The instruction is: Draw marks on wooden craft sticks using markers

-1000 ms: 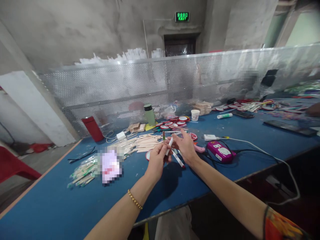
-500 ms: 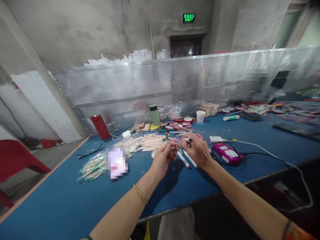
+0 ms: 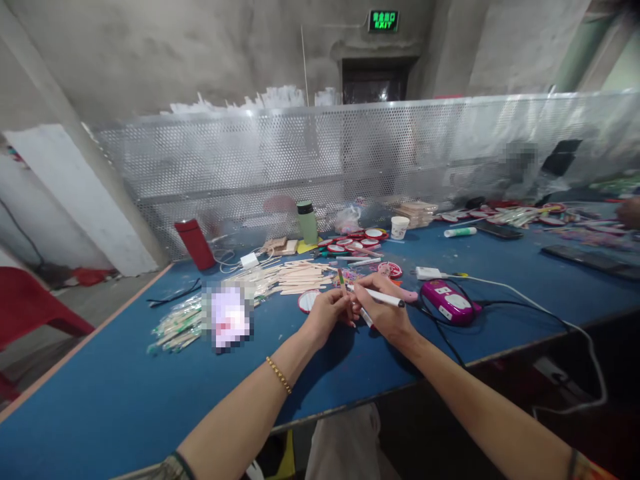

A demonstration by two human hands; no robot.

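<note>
My left hand (image 3: 327, 311) is closed around a thin wooden stick (image 3: 341, 279) with a coloured top, held upright over the blue table (image 3: 125, 393). My right hand (image 3: 384, 309) grips a white marker pen (image 3: 377, 297) that lies level, its tip pointing at the stick. The two hands touch each other. Just behind them lie a pile of plain wooden sticks (image 3: 300, 277) and a small round red-rimmed disc (image 3: 307, 301). Another marker (image 3: 365, 317) peeks out under my right hand.
A magenta device (image 3: 447, 301) with cables lies right of my hands, beside a white charger (image 3: 426, 273). Further back stand a green bottle (image 3: 307, 223), a red box (image 3: 193, 244), a paper cup (image 3: 399, 228) and several red discs (image 3: 356, 242). Bagged sticks (image 3: 175, 327) lie left. A perforated metal screen (image 3: 350, 160) closes the far edge.
My right hand has turned the white marker level and brought its tip to the stick in my left hand. Both hands have drawn together; the view has shifted slightly.
</note>
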